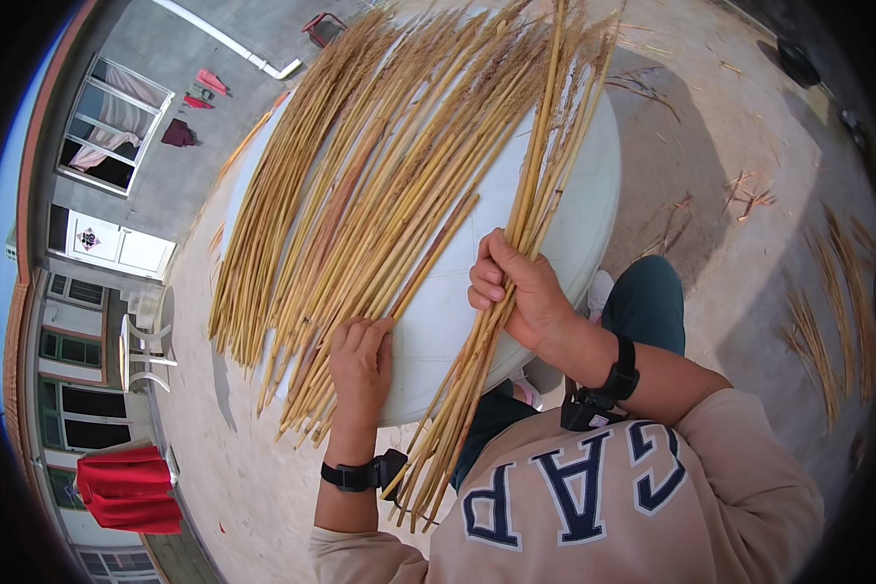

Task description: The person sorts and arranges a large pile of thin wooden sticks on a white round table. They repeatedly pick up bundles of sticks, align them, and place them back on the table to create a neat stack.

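Note:
Long, dry reed-like stalks (360,195) with feathery tops lie side by side across a round white table (594,165), their bare ends toward me. My right hand (521,292) is wrapped around a separate bundle of stalks (530,209), slanting over the table's right part, its lower ends hanging past the near edge by my lap. At the right border of the spread stalks, my left hand (362,365) has its fingers curled and pressed together at the lower end of one stalk (433,253). Its palm side is hidden. Both wrists wear black straps.
More stalks (827,321) lie on the concrete ground at the right, with scattered bits (749,195) nearer the table. On the left are a white chair (146,350), a hanging red garment (131,490) and a house wall with windows (117,127). My knee (647,302) is beside the table.

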`<state>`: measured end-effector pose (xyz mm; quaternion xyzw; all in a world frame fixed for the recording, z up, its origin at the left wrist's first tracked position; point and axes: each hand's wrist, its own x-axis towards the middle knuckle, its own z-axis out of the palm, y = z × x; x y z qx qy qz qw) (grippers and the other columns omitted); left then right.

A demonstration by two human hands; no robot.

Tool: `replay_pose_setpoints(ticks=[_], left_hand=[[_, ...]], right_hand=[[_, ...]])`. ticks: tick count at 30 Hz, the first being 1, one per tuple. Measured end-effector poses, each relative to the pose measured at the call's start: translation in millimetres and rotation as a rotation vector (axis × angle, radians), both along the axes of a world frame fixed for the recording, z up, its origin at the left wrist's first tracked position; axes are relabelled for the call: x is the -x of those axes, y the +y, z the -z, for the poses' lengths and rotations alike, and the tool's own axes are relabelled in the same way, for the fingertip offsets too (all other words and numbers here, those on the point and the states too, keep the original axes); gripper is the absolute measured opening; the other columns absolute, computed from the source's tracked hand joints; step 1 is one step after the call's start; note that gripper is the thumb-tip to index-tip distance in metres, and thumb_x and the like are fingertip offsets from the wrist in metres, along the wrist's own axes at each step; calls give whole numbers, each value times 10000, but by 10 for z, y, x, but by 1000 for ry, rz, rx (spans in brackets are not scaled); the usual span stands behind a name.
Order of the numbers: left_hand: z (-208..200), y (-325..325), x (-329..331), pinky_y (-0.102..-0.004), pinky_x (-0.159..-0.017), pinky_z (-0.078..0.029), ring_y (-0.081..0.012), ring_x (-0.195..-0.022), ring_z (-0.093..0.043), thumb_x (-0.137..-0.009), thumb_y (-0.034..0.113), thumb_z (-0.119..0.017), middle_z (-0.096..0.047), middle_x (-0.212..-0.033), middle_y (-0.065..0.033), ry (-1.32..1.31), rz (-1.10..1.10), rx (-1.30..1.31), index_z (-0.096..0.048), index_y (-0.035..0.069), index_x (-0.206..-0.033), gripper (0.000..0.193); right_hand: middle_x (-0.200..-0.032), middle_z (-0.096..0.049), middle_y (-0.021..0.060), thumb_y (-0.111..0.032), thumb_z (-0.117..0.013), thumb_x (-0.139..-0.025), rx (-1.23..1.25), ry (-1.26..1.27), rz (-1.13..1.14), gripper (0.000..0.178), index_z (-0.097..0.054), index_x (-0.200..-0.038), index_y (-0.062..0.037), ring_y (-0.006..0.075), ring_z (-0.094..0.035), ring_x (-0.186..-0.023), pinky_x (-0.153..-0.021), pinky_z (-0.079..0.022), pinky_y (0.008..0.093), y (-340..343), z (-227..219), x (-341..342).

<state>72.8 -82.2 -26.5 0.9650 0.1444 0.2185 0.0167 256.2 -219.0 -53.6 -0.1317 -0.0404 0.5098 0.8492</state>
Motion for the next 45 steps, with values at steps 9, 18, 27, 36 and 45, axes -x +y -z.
replay_pose_setpoints(ticks=[9, 18, 27, 36, 45], left_hand=[[-8, 7, -57, -401, -737, -431, -320, -841, -527, -636, -66, -582, -564, -820, -122, 54, -90, 36, -571, 42, -955, 337], [29, 27, -49, -401, -698, -461, -318, -825, -543, -635, -104, -541, -580, -812, -120, -7, -132, -23, -578, 43, -999, 394], [-272, -19, -12, -375, -696, -472, -304, -842, -562, -682, -117, -549, -598, -840, -117, -179, -46, -90, -612, 50, -1000, 365], [-541, -354, -107, -259, -589, -498, -182, -796, -594, -753, -123, -584, -605, -884, -94, -218, 15, 522, -625, 37, -991, 289], [-348, -529, -276, -231, -606, -532, -130, -763, -614, -792, -69, -610, -603, -971, -77, -62, 43, 1031, -588, 8, -1002, 224]], right_hand=[[-634, -433, -10, -292, -579, -899, 7, -7, 8, 250, -495, -843, -62, 88, -412, -530, -519, -376, 252, -9, 13, 5], [-637, -437, -5, -290, -583, -896, 4, -4, 3, 250, -494, -843, -63, 90, -411, -534, -519, -374, 255, -3, 11, 15], [-631, -424, -8, -273, -596, -888, 21, -26, 26, 272, -520, -952, -21, 88, -405, -534, -517, -372, 253, -12, 8, 3], [-626, -421, -8, -184, -616, -871, 20, -49, 10, 298, -530, -1069, 20, 86, -405, -528, -527, -385, 253, -11, -23, -3], [-612, -472, 9, -174, -642, -849, 44, -70, -49, 199, -582, -915, 4, 99, -453, -535, -546, -402, 264, -45, -15, 7]])
